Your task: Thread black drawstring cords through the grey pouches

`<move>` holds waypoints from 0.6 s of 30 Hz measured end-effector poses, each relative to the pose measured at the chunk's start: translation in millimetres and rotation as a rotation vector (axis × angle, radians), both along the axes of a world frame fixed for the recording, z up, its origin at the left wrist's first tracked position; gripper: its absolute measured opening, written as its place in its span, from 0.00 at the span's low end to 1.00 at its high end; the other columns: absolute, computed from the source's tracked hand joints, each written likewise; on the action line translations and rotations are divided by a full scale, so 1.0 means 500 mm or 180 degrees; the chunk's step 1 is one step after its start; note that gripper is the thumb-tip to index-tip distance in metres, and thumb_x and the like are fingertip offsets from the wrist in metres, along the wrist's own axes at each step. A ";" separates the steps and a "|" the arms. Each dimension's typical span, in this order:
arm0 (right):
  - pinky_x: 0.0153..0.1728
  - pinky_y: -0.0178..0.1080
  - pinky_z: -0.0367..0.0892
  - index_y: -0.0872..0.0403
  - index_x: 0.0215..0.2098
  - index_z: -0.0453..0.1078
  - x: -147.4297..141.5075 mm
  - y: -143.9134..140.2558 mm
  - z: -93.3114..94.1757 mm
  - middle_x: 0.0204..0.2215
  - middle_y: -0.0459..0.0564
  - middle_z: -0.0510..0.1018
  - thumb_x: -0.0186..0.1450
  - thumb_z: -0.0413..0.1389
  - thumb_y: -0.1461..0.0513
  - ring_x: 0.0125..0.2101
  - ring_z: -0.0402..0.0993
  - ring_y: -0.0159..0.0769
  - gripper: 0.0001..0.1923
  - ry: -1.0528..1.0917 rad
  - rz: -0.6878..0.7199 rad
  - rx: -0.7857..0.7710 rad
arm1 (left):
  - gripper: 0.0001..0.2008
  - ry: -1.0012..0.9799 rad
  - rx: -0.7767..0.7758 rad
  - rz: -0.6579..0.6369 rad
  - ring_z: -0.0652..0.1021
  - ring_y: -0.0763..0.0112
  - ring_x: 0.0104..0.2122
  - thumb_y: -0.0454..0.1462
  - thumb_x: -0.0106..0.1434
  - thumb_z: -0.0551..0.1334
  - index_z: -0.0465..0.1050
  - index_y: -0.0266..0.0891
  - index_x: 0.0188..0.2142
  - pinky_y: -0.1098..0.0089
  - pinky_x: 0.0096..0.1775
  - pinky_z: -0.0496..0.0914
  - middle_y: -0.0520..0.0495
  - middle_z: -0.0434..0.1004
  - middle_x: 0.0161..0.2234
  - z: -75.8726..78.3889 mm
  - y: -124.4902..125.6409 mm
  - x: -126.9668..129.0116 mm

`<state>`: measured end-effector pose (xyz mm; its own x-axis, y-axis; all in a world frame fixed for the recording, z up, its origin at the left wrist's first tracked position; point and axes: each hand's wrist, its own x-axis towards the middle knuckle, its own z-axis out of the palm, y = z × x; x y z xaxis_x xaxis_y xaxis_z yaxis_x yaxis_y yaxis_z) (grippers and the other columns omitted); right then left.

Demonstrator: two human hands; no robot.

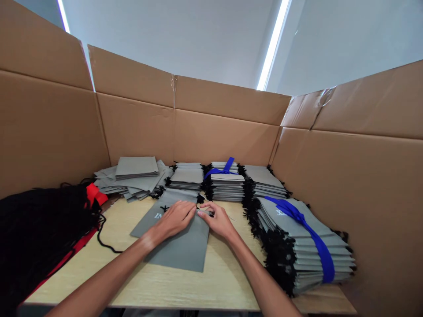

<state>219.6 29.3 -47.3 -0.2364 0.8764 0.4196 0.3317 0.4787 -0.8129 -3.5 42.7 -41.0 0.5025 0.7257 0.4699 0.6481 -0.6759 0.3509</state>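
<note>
Left hand [174, 219]: fingers extended, lying flat on the grey bag [178, 235]. Right hand [217, 220]: fingers curled, pinching at the bag's upper edge; what it pinches is too small to tell. The bag lies flat on the wooden table [211, 281], long axis running from the near edge away, tilted slightly right. Bare tabletop lies nearer. A banded bag stack [304, 246] stands close right; black cords [39, 233] left. Further stacks [224, 180] line the cardboard wall [218, 132].

Bright ceiling strip lights [272, 44] overhead, soft shadows, wide-angle bending at edges.
</note>
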 end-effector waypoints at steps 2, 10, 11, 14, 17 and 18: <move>0.42 0.39 0.75 0.54 0.43 0.82 0.008 0.004 -0.001 0.42 0.52 0.88 0.69 0.65 0.49 0.42 0.83 0.43 0.16 -0.0096 0.0094 -0.0137 | 0.17 -0.0024 0.0199 0.0157 0.78 0.52 0.41 0.40 0.75 0.52 0.81 0.44 0.41 0.56 0.52 0.67 0.41 0.84 0.39 0.004 0.010 -0.018; 0.45 0.40 0.75 0.53 0.41 0.84 -0.022 -0.002 -0.008 0.41 0.51 0.88 0.68 0.65 0.52 0.41 0.83 0.44 0.14 0.0029 0.0056 -0.0030 | 0.20 -0.0266 0.0259 0.0069 0.77 0.53 0.44 0.39 0.77 0.48 0.81 0.45 0.45 0.55 0.51 0.65 0.43 0.86 0.43 0.016 0.005 -0.034; 0.47 0.41 0.76 0.53 0.42 0.84 -0.029 -0.004 -0.010 0.42 0.52 0.88 0.68 0.64 0.52 0.42 0.83 0.44 0.14 0.0107 0.0055 -0.0032 | 0.20 -0.0283 0.0232 0.0037 0.77 0.53 0.45 0.41 0.78 0.48 0.80 0.45 0.46 0.56 0.52 0.65 0.43 0.86 0.45 0.014 -0.001 -0.023; 0.48 0.41 0.76 0.53 0.44 0.84 -0.043 -0.006 -0.014 0.42 0.52 0.88 0.70 0.63 0.51 0.43 0.83 0.44 0.15 0.0286 0.0163 -0.0069 | 0.20 -0.0250 0.0210 -0.0016 0.78 0.53 0.42 0.46 0.80 0.50 0.79 0.45 0.42 0.57 0.49 0.67 0.41 0.85 0.41 0.007 -0.011 0.004; 0.44 0.40 0.76 0.53 0.44 0.84 -0.042 -0.009 -0.008 0.39 0.50 0.88 0.71 0.62 0.50 0.40 0.83 0.42 0.16 0.0198 0.0386 -0.0102 | 0.21 -0.0255 0.0284 0.0107 0.77 0.54 0.37 0.47 0.79 0.51 0.77 0.45 0.35 0.59 0.46 0.68 0.41 0.82 0.34 0.004 -0.005 0.012; 0.42 0.39 0.76 0.53 0.43 0.84 -0.039 -0.010 -0.005 0.37 0.50 0.88 0.72 0.61 0.50 0.38 0.83 0.41 0.16 0.0134 0.0446 -0.0141 | 0.21 -0.0281 0.0305 0.0182 0.77 0.54 0.36 0.47 0.79 0.51 0.76 0.45 0.34 0.59 0.45 0.68 0.41 0.81 0.33 0.004 -0.001 0.010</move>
<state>200.0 24.1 -49.6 -0.3407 0.8539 0.3933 0.2293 0.4812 -0.8461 1.3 42.2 -38.9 0.4152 0.7016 0.5791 0.6559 -0.6720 0.3439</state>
